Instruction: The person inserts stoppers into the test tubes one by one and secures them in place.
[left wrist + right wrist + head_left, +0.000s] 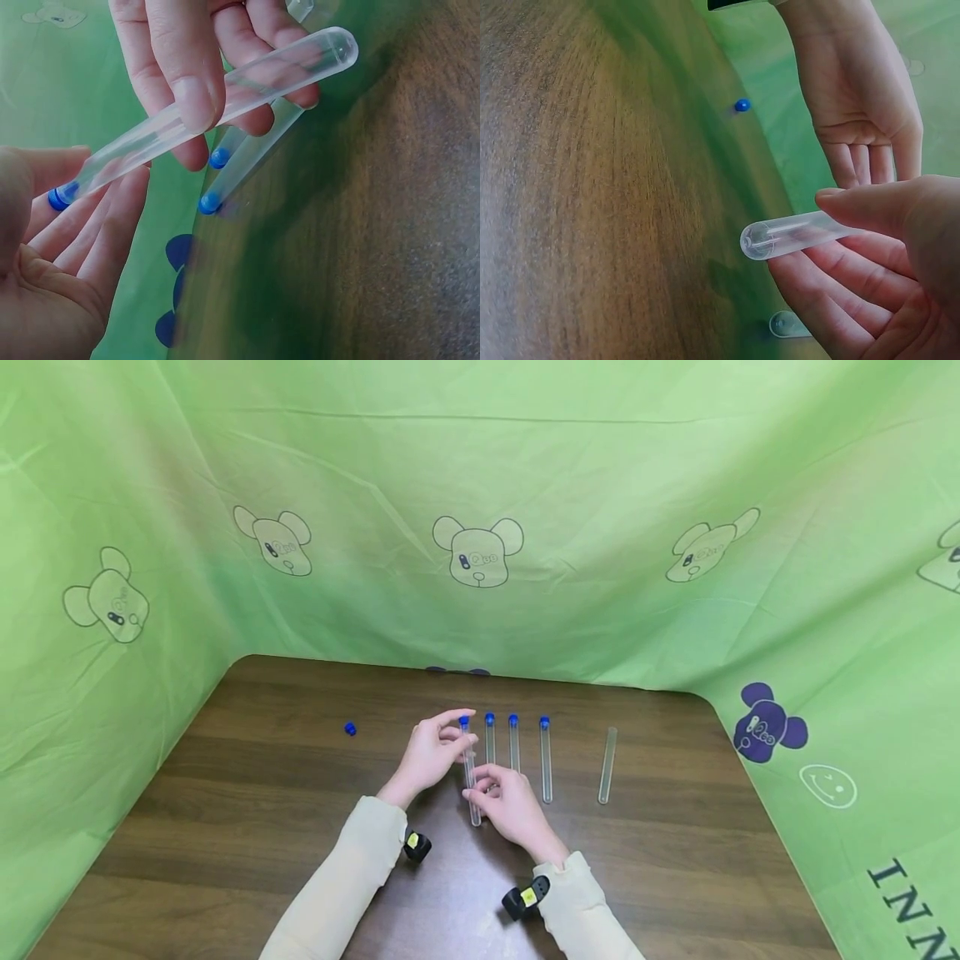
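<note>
A clear test tube (476, 814) with a blue cap (464, 721) is held between both hands, tilted, its rounded end toward the person. My left hand (429, 752) pinches it at the capped end, thumb on one side and fingers along the other. Further down, my right hand (513, 806) grips the tube between thumb and fingers. The left wrist view shows the blue cap (63, 196) seated in the tube's mouth, beside the left fingers. In the right wrist view the tube's rounded end (761, 240) sticks out past the right thumb.
Right of the held tube, three test tubes with blue caps (546, 764) lie side by side on the wooden table (225, 827). An uncapped tube (608, 768) lies farther right. One loose blue cap (350, 728) sits at the left. Green cloth (480, 460) surrounds the table's back and sides.
</note>
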Motion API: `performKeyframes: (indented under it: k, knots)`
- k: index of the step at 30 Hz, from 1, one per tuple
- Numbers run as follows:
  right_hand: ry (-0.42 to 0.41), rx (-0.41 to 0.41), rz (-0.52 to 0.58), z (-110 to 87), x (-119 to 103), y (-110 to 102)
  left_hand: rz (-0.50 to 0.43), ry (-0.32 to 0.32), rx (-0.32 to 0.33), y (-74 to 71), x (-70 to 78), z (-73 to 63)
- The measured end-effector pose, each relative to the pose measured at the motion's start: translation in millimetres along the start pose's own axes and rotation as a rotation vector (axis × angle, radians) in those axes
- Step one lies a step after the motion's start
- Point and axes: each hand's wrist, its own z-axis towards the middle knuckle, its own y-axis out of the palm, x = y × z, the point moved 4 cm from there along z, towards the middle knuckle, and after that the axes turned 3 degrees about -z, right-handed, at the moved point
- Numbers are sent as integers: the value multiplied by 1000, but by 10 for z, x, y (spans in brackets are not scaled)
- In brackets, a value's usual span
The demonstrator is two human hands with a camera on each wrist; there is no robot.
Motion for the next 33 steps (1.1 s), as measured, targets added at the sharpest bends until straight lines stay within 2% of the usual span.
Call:
performKeyframes:
  k: [5,15,33]
  knots:
    - [4,-8,0,-11,13,3,-16,-27,4,8,-31,1]
    - [22,-3,7,-5,13,10,-35,-34,-6,-4,-10,7]
    - [30,69,28,-40,19,-41,-35,-32,-2,64,84,52]
